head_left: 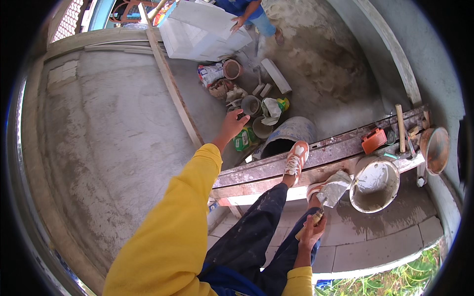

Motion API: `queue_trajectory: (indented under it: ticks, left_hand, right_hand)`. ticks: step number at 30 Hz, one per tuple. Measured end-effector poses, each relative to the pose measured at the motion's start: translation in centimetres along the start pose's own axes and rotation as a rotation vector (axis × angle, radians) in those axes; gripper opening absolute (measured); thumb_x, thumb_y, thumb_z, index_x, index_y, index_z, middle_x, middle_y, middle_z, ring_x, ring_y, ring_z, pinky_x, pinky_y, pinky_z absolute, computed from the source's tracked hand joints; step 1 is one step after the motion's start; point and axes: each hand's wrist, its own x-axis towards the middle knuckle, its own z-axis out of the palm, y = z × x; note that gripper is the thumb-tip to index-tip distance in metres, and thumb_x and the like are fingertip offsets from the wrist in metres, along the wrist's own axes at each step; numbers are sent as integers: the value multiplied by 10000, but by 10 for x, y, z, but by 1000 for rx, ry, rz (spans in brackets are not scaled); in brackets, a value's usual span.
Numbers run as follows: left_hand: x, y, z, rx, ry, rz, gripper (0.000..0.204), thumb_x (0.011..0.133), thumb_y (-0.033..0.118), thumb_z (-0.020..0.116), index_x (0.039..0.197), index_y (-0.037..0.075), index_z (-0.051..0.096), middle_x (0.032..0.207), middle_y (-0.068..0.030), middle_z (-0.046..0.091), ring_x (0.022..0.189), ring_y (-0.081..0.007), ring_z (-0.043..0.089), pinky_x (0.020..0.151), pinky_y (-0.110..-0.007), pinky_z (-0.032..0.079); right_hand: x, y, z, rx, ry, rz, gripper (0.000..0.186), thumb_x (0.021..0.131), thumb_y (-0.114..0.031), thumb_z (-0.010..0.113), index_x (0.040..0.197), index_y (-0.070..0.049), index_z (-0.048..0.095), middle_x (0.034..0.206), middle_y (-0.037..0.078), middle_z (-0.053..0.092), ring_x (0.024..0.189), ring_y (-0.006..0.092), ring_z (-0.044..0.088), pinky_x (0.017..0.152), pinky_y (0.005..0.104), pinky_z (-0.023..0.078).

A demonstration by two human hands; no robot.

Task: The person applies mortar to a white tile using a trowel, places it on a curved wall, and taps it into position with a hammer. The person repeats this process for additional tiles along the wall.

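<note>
One trowel (335, 189) is in the right hand (312, 231), whose fingers are closed around the handle; the blade points away from the person, smeared with pale mix. It lies over part of the right shoe (316, 188), just beside a bucket (370, 207) with pale mix on its inside. The left hand (231, 125) reaches out, its fingers partly bent near a small dark thing (240, 116); whether they grasp it cannot be told. The left shoe (296, 162) rests on a stained plank (340, 147). Farther right along the plank are an orange box (374, 141), a hammer (400, 129) with its wooden handle pointing away, and a bowl (434, 151) showing its brownish inside. Beyond the plank sits a drum (296, 129) with a dark mouth; near it, pots (251, 104) and a green-and-white bag (272, 109) crowd together, with a pale block (276, 76) behind. At the top, a co-worker's hand (238, 22) touches a large white box (197, 32).
</note>
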Motion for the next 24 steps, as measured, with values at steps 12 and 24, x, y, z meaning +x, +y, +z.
queue_trajectory:
  ticks: [12, 24]
  left_hand:
    - [72, 102, -25, -513, 128, -263, 909, 940, 598, 780, 1593, 37, 488, 1542, -152, 597, 1370, -293, 591, 1103, -417, 476]
    - [78, 69, -43, -539, 128, -475, 845, 896, 766, 720, 1410, 107, 594, 1293, -79, 584, 1155, -281, 552, 949, -529, 521]
  right_hand:
    - [3, 0, 0, 7, 19, 0, 393, 921, -158, 742, 1262, -15, 609, 910, 31, 615, 710, 104, 573, 664, 271, 493]
    - [2, -1, 4, -35, 16, 36, 456, 905, -158, 748, 1308, 4, 609, 931, 51, 633, 715, 124, 591, 674, 289, 514]
